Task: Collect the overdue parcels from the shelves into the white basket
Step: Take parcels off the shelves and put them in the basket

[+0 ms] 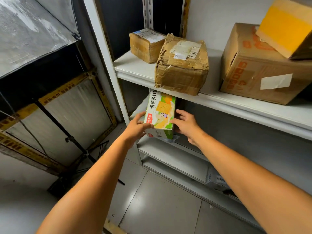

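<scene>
Head camera looks down my two outstretched forearms: my left hand (138, 126) curls round the green cracker box's (160, 112) near left corner, my right hand (185, 126) clasps its right side. It sits just beneath the upper shelf (236, 105), under a crumpled parcel (181, 68).

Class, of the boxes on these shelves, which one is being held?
The green printed cracker box under the upper shelf: left hand and right hand grip its sides. The brown cardboard boxes above sit untouched.

Glossy printed cracker box (160, 114), crumpled matt cardboard parcel (181, 68), smooth painted metal shelf (236, 105)
</scene>
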{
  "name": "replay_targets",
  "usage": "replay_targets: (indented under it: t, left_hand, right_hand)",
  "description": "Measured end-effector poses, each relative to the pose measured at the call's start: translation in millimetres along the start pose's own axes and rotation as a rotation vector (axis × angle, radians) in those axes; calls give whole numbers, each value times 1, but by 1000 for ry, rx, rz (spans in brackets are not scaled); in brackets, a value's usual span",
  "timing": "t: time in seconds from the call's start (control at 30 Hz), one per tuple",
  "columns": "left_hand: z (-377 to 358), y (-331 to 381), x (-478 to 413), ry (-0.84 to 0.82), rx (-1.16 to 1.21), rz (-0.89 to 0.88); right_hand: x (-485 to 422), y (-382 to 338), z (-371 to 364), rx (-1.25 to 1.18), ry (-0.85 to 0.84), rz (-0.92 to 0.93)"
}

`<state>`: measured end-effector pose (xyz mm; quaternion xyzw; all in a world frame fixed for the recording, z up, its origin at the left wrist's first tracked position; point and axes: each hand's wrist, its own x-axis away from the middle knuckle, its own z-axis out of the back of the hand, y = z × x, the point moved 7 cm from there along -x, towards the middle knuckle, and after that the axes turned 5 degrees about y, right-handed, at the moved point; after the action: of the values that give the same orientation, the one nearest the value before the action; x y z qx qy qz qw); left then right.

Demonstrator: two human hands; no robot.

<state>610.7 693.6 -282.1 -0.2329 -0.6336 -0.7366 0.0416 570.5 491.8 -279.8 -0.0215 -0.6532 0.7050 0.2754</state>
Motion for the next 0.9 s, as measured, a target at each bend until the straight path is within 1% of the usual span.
replay_targets:
  t: [0.37,0.57,0.73,0.9]
  left_hand:
    - [-31,-34,55,-24,78,19]
    - [-60,-54,94,-50,87,39]
    - [-85,-61,133,-19,69,27]
    - [-116,-67,183,16,64,21]
  right_hand:
    - [61,36,42,-26,5,-7]
    - [98,47,71,32,-79,10]
    - [125,64,101,21,-142,17]
    - [157,73,138,87,-257,105]
